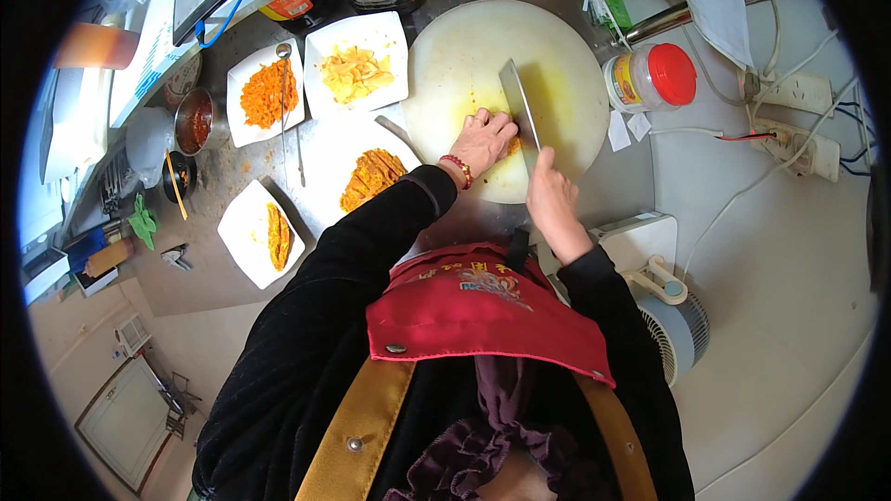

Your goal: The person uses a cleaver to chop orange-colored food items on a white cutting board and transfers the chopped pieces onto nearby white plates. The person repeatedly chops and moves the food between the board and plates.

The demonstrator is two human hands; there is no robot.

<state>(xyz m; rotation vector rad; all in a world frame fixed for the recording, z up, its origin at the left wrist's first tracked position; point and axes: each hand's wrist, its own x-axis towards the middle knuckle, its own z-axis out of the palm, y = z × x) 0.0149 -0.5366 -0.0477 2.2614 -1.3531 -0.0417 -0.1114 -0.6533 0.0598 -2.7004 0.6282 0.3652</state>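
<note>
A round whitish chopping board [456, 49], stained yellow in places, lies before me. My right hand [555, 198] grips the handle of a cleaver [521, 101], whose broad blade stands on edge over the board. Just left of the blade, my left hand [485, 140] rests with bent fingers on a piece of orange-yellow food [514, 147], mostly hidden beneath it. Near my left forearm, a white plate [327, 160] bears more sliced orange-yellow food [372, 177]. Another white plate [250, 236] holds one long piece of similar food [278, 236].
Farther back are a plate of chopped orange food [268, 94] with a long-handled spoon [283, 52], and a plate of pale yellow slices [355, 73]. A metal pot [202, 122] of red sauce stands left. Right of the board sits a red-lidded jar [654, 76]; power strips [793, 146] lie beyond.
</note>
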